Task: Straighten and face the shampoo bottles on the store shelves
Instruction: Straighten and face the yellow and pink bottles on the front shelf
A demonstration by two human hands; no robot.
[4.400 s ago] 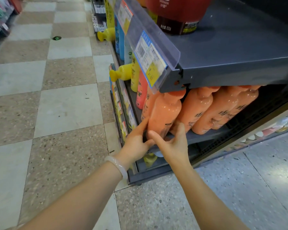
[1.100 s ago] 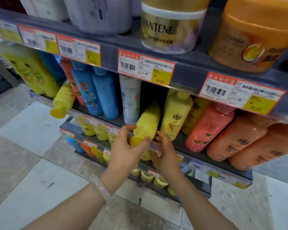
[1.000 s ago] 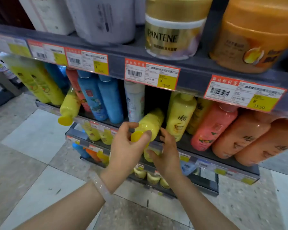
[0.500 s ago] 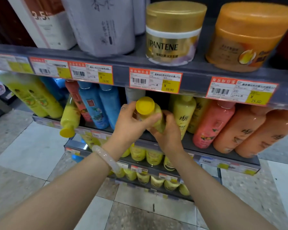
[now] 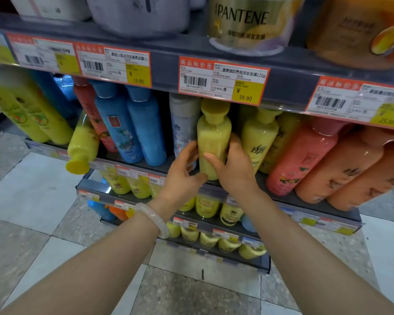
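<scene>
Shampoo bottle (image 5: 213, 135), yellow, stands upright at the shelf (image 5: 305, 198) front, between a white bottle (image 5: 183, 123) and a labelled yellow bottle (image 5: 258, 139); your left hand (image 5: 182, 176) and right hand (image 5: 233, 169) both grip its lower body, and further left another yellow bottle (image 5: 82, 146) tips forward over the edge

Both bare forearms reach forward from the near edge, converging at center. The left hand (image 5: 183, 173), a pale bangle (image 5: 154, 218) on its wrist, cups the left side of a yellow bottle (image 5: 213, 137), fingers spread. The right hand (image 5: 233, 168) clasps its right side, thumb across the front.
</scene>
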